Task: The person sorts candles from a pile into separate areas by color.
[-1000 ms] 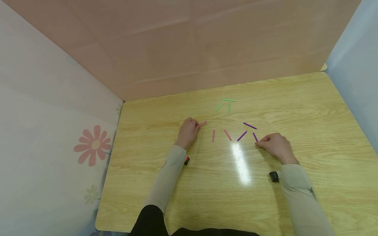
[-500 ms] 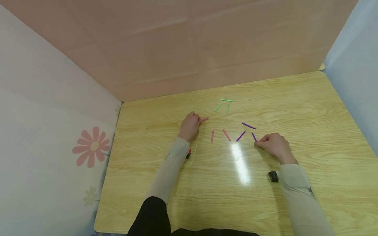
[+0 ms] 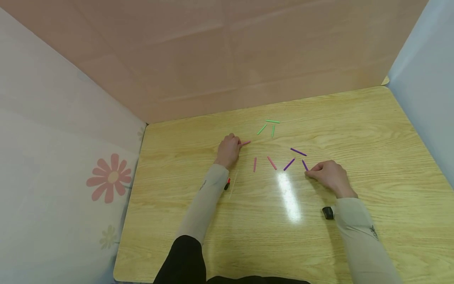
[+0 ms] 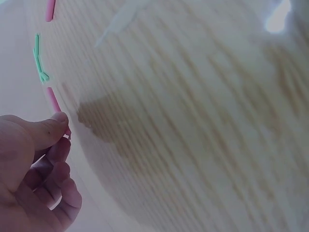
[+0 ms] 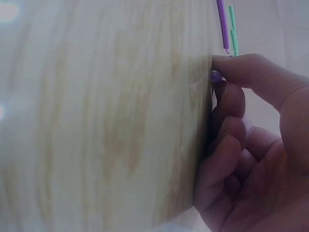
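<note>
My left hand [image 3: 228,151] pinches one end of a pink crayon-like stick [image 3: 246,142] between thumb and forefinger, and the stick points right. In the left wrist view the pink stick [image 4: 53,100] juts past the thumb tip. Two more pink sticks, one upright [image 3: 255,165] and one slanted [image 3: 272,163], lie to its lower right. My right hand [image 3: 330,176] pinches the near end of a purple stick [image 3: 305,165]; its end [image 5: 217,76] shows between thumb and forefinger in the right wrist view. Beside it lie a second purple stick [image 3: 289,164] and a third purple stick [image 3: 298,152].
Three green sticks [image 3: 272,121] lie farther back on the wooden table [image 3: 372,157]. A brown sheet-like wall [image 3: 227,59] rises along the back edge, and a flowered panel [image 3: 71,177] stands at the left. Light glares off the tabletop.
My left hand has moved slightly up and right with the pink stick, which lies closer to level and farther from the other pink sticks. My right hand stays at the purple stick.
</note>
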{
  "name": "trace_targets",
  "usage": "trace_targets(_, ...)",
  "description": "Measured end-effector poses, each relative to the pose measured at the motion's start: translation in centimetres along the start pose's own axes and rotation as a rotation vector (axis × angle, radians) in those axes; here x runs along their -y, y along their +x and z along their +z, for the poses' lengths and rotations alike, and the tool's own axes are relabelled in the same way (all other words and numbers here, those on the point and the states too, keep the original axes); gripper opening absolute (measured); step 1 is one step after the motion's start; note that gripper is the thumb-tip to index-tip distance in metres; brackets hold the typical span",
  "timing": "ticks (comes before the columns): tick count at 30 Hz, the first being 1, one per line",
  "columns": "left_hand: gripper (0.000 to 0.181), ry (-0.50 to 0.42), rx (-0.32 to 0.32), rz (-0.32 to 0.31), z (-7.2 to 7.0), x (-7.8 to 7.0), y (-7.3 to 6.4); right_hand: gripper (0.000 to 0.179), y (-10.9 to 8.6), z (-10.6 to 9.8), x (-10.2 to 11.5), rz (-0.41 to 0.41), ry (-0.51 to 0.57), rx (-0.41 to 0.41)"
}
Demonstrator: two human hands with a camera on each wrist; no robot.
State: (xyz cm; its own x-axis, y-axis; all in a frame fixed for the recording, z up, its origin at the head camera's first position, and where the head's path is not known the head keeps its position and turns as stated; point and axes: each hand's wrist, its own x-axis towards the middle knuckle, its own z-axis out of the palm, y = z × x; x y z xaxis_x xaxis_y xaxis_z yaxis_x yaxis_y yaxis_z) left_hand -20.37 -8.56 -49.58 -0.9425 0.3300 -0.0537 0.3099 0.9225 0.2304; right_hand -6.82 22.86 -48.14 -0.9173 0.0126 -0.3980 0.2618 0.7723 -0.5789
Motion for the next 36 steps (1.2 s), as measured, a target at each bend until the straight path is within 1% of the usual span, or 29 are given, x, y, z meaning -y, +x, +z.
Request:
trace_targets(7,0.020,0.017,0.026,-0.007,-0.22,-0.10,0.07,0.037,0.10,0.04,-0.09,0.001,-0.002,-0.001)
trace_targets(13,0.018,0.052,0.021,0.000,-0.05,0.03,0.14,0.037,0.16,0.12,-0.24,0.000,-0.003,-0.004)
trace_targets(22,0.017,0.005,0.022,-0.023,-0.11,-0.14,0.14,0.037,0.08,0.03,-0.17,0.003,0.000,-0.001)
trace_targets(36,0.017,-0.017,0.013,-0.034,-0.14,-0.17,0.21,0.037,0.05,0.02,-0.17,0.001,0.000,-0.001)
